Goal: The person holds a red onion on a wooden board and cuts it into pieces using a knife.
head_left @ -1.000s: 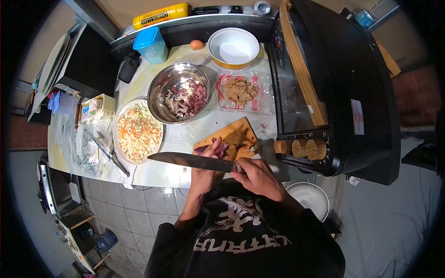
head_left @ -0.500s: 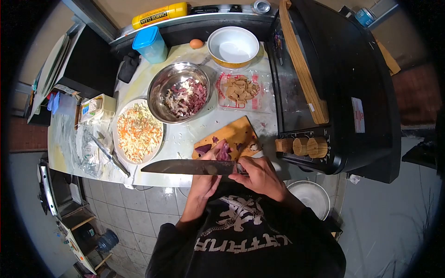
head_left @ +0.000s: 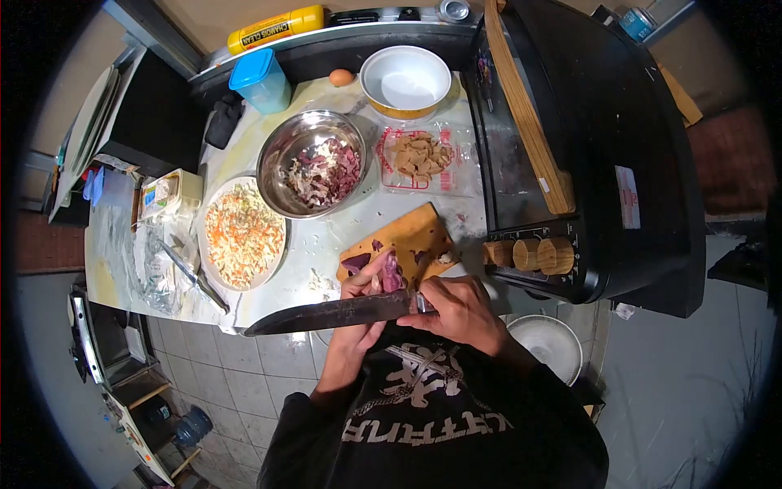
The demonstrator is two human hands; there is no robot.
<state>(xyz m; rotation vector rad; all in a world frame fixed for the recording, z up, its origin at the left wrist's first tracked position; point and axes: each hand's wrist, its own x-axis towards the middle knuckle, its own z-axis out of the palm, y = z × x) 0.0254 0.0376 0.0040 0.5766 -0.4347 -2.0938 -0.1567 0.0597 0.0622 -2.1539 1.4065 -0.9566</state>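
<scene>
Purple chunk (head_left: pixel 393 273) pinched in left hand (head_left: pixel 363 334), 6 o'clock side of cutting board (head_left: pixel 399 232) | right hand (head_left: pixel 460 311) wrapped round knife (head_left: pixel 326 315) handle | blade tip just swung from 9 toward 8 o'clock, so looks like it's not biting into the board rn

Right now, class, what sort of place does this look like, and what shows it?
Probably a kitchen: a knife in the right hand, a board with purple pieces, and a steel bowl of chopped food.
</scene>
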